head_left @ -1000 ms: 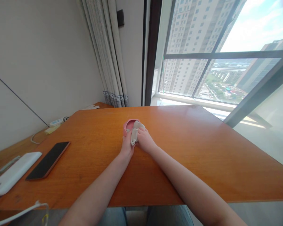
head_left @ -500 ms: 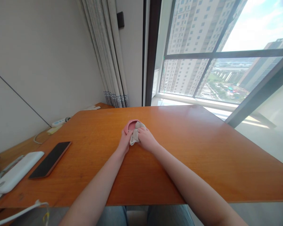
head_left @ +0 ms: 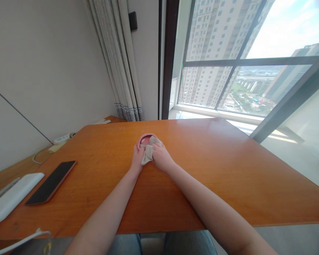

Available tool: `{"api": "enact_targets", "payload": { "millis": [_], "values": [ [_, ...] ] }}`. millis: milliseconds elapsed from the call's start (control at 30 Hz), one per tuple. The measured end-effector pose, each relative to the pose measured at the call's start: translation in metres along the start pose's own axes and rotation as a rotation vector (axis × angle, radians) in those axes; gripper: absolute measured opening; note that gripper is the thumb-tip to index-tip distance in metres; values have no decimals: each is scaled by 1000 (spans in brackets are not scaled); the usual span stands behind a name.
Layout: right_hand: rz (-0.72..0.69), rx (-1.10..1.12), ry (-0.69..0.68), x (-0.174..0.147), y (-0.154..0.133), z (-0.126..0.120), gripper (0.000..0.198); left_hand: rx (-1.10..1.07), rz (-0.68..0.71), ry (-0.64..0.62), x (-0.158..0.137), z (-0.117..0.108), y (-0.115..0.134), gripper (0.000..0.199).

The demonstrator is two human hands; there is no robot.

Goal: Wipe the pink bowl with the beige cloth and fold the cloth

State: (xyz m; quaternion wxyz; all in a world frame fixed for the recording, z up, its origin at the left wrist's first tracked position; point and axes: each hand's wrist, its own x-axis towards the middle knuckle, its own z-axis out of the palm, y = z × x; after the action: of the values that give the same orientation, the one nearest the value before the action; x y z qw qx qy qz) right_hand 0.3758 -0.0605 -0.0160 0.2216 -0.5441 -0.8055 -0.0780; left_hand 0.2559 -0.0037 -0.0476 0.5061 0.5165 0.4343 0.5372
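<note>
A small pink bowl [head_left: 146, 139] is tilted with its hollow side toward me, near the middle of the wooden table [head_left: 108, 198]. My left hand [head_left: 137, 156] grips its left side, fingers closed and partly hidden behind it. A pale grey cloth [head_left: 148, 154] is bunched at the bowl's opening, one end hanging down between my hands. My right hand [head_left: 161, 155] is closed on that cloth and presses it against the right part of the bowl. The fingertips of my right hand are hidden in the folds.
A dark-screened phone [head_left: 51, 182] lies at the left, beside a flat white device [head_left: 16, 196]. A white cable [head_left: 21, 242] crosses the near left corner. A power strip [head_left: 62, 138] rests by the wall. Beyond the table are a curtain [head_left: 117, 60] and a window [head_left: 207, 85].
The cloth has shifted and spread more across the bowl's opening, its hanging end now wider. Both hands keep their hold. The whole view has turned slightly to the right.
</note>
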Motion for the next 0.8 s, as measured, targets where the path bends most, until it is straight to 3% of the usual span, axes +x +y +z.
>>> {"api": "enact_targets", "payload": {
  "millis": [100, 267, 400, 533, 667, 800],
  "values": [
    [19, -19, -5, -1, 1, 1, 25, 107, 39, 4, 4, -6, 8, 23],
    [12, -13, 11, -4, 4, 6, 22, 249, 254, -149, 0, -13, 25, 29],
    [-26, 0, 46, -5, 4, 6, 29, 43, 168, 26, -12, 1, 20, 43],
    [8, 17, 78, -4, 2, 9, 32, -214, 48, 6, -22, 15, 9, 49],
    [-31, 45, 85, 0, 0, 12, 32, -128, 35, 87, -13, 6, 10, 31],
    [-127, 58, 145, 1, 0, 7, 25, 32, 172, 149, 2, -11, 23, 18]
  ]
}}
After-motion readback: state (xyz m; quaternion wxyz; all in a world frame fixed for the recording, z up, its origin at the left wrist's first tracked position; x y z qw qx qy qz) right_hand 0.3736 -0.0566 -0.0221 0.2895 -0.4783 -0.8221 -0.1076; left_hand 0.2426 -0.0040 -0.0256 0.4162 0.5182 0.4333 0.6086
